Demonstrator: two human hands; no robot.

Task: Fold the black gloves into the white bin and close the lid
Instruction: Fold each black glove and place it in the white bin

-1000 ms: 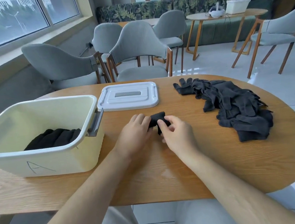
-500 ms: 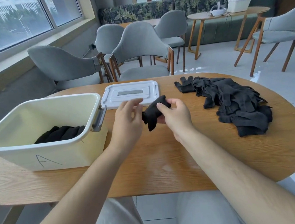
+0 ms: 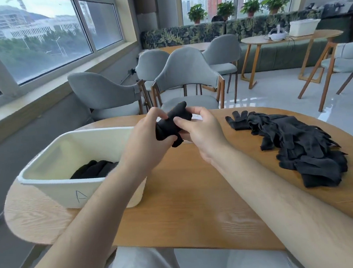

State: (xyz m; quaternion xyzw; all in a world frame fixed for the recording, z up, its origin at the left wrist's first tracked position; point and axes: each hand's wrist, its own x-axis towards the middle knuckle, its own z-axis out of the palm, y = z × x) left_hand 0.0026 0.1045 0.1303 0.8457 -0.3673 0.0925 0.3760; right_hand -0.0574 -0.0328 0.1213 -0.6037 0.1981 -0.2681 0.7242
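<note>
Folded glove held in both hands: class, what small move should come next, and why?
Probably carry the folded glove left and lower it into the white bin. The left hand and right hand both grip it above the table, and it looks bundled. The bin stands open to the left with folded gloves inside. A pile of loose gloves waits on the right.
</note>
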